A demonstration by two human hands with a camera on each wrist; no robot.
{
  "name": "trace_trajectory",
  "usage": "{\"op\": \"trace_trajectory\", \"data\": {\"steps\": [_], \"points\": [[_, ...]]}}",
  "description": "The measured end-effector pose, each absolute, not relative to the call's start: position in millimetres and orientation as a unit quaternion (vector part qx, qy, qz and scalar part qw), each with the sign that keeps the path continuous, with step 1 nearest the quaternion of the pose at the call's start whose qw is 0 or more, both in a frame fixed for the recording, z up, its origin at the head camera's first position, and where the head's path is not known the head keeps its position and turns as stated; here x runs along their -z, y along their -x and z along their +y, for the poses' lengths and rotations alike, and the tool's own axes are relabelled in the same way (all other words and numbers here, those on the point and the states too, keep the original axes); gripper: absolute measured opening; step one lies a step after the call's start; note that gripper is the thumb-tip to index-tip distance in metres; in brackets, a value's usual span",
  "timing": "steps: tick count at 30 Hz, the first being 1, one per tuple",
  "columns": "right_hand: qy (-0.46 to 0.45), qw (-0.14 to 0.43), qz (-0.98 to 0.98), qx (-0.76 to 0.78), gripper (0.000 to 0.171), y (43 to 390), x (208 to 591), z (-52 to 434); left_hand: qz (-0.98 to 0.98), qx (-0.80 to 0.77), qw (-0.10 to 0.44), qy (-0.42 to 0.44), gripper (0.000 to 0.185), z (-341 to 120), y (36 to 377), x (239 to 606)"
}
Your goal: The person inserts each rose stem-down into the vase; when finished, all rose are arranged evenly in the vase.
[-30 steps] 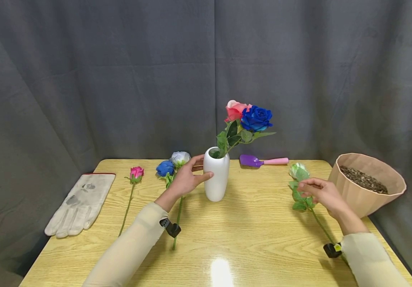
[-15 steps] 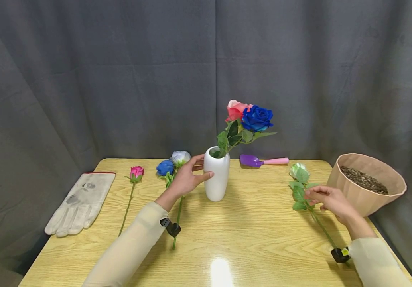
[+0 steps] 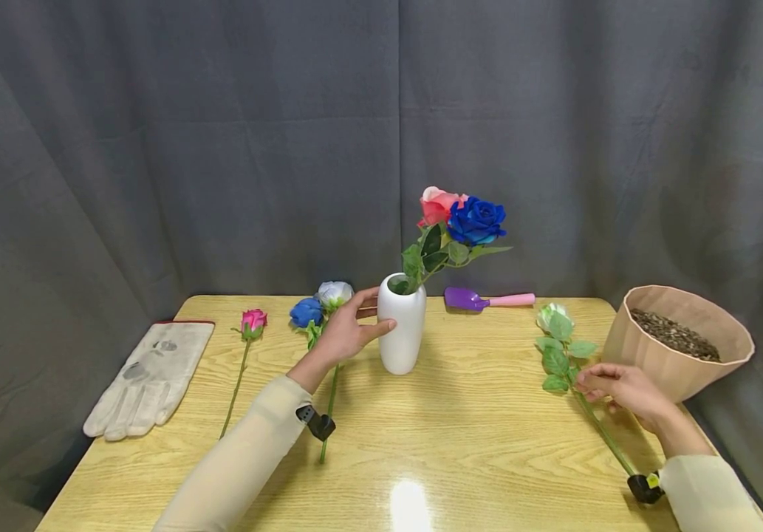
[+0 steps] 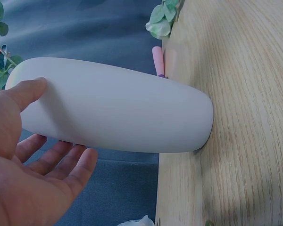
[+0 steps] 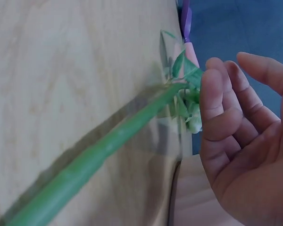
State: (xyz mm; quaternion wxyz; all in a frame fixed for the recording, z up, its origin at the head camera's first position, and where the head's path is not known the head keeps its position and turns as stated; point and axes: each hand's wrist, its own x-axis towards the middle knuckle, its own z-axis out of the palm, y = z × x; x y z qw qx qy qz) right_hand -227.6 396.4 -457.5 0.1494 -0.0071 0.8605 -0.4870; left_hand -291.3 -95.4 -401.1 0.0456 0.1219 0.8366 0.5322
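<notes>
Left hand point(image 3: 344, 332) grips a smooth white vase point(image 3: 401, 336).
Right hand point(image 3: 627, 391) bends loosely, empty, by a white, green-stemmed flower point(image 3: 556, 360).

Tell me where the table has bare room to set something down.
Widest bare patch of the table: between the vase and the green-white flower, scoop behind, running toward you. A narrow strip lies free between the glove and pink flower. Crowded: left of the vase, by the blue flower and white flower, and far right, where the pot stands.
</notes>
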Motion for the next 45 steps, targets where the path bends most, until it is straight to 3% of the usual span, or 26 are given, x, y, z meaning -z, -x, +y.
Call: {"op": "trace_trajectory", "data": {"steps": [20, 29, 45], "points": [[-0.039, 0.154, 0.879, 0.45, 0.043, 223, 472, 406, 0.838, -0.532, 0.049, -0.114, 0.074, -95, 290, 403], [-0.034, 0.195, 0.867, 0.458, 0.033, 223, 478, 410, 0.842, -0.525, 0.045, -0.115, 0.074, -95, 289, 402], [-0.035, 0.232, 0.864, 0.446, 0.032, 228, 476, 408, 0.839, -0.529, 0.046, -0.121, 0.074, -96, 291, 402]]}}
